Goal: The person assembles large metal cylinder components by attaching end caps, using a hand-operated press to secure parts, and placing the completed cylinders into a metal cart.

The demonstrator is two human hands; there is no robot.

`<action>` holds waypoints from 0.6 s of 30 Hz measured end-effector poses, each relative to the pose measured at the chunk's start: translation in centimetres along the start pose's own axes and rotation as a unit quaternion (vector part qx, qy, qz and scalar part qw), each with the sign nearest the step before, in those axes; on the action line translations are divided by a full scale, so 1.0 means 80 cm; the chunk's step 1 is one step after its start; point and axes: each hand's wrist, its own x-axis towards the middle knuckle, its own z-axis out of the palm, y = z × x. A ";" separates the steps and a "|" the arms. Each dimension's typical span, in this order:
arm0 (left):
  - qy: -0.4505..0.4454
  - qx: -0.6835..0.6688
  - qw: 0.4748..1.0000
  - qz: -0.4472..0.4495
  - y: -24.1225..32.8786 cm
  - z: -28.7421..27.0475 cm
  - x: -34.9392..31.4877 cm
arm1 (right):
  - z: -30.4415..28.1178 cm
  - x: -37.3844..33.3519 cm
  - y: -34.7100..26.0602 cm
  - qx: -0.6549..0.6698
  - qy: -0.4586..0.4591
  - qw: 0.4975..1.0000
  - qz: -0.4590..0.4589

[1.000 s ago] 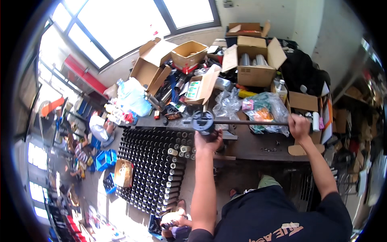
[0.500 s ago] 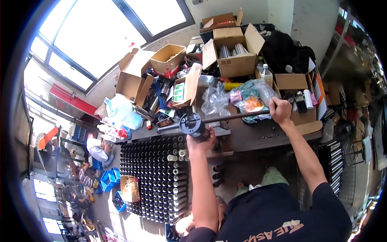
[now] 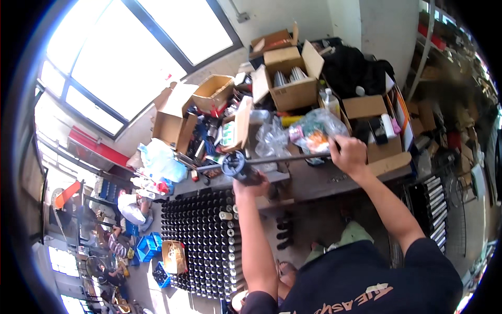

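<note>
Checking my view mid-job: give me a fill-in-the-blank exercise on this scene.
The person holds the flanged cylinder in the ____ hand.
The rod is gripped by the ____ hand.
The crates on the floor are ____.
The box holding silvery tubes has its flaps ____.
Missing words: left; right; blue; open.

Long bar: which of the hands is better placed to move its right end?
Right, likely: the right hand grips the long bar near that end, while the left hand holds the dark cylinder.
</note>
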 end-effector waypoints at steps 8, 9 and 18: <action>0.197 -0.150 0.964 -0.096 0.002 0.040 -0.037 | 0.089 0.035 0.053 0.036 -0.083 0.993 0.071; 0.215 -0.134 0.963 -0.090 -0.027 0.069 -0.042 | 0.051 0.034 0.070 0.002 -0.068 0.994 0.085; -0.303 0.051 0.950 0.060 -0.144 -0.075 -0.101 | -0.128 -0.166 0.373 -0.016 0.005 0.988 0.155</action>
